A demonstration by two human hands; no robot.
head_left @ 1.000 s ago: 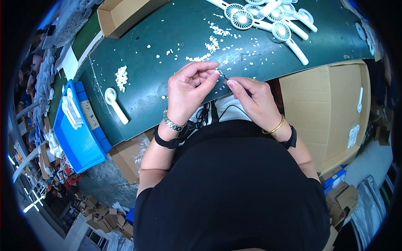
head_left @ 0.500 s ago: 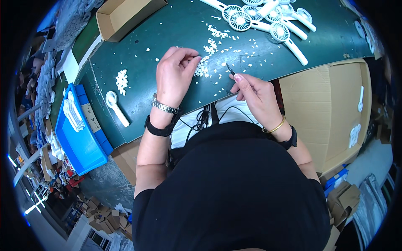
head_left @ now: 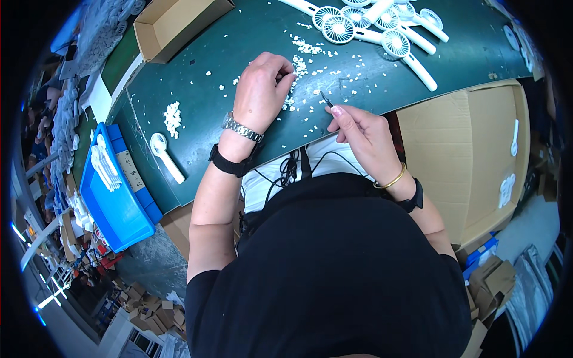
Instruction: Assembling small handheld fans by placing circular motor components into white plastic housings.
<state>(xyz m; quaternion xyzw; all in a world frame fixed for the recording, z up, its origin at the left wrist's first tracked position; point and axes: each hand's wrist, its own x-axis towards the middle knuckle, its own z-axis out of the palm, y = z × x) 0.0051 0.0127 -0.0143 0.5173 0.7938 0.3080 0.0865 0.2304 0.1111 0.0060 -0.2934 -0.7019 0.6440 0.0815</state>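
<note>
Left hand (head_left: 261, 83) curled beside white pieces (head_left: 300, 63) strewn on green counter (head_left: 245, 33); whether fingertips meet on one, cannot tell. Right hand (head_left: 362, 132) clamped on slim dark tool (head_left: 326, 99). Best practice, likely: pinch single piece by edge, tool tip clear of skin.

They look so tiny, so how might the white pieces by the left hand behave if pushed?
The white pieces would likely scatter at a nudge, since they lie loose on the green table. Being tiny, each is probably light.
</note>
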